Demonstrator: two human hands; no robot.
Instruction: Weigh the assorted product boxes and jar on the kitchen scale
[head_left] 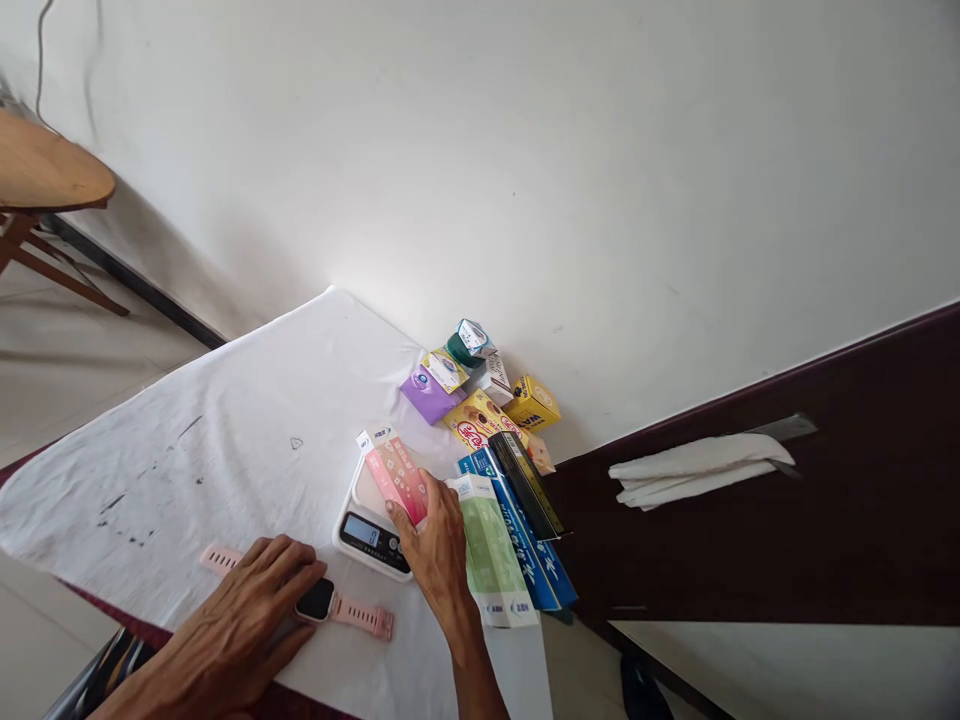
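My right hand [436, 545] is closed around the lower end of a pink flowered carton [394, 470], thumb on one side and fingers on the other. The carton is over the platform of a white digital kitchen scale [375, 540], whose display is lit; whether it rests on the platform I cannot tell. My left hand [236, 620] lies palm down on the cloth with its fingers stretched across a pink-strapped smartwatch [316, 600]. It covers part of the strap, while the dark watch face shows beside the fingertips.
Right of the scale lie a green carton [495, 555], a blue box [551, 575] and a black-and-yellow box [525, 485]. Behind are a purple pack [431, 395], a yellow box [534, 402] and other small packages. A white cloth [247, 430] covers the table, which meets the wall.
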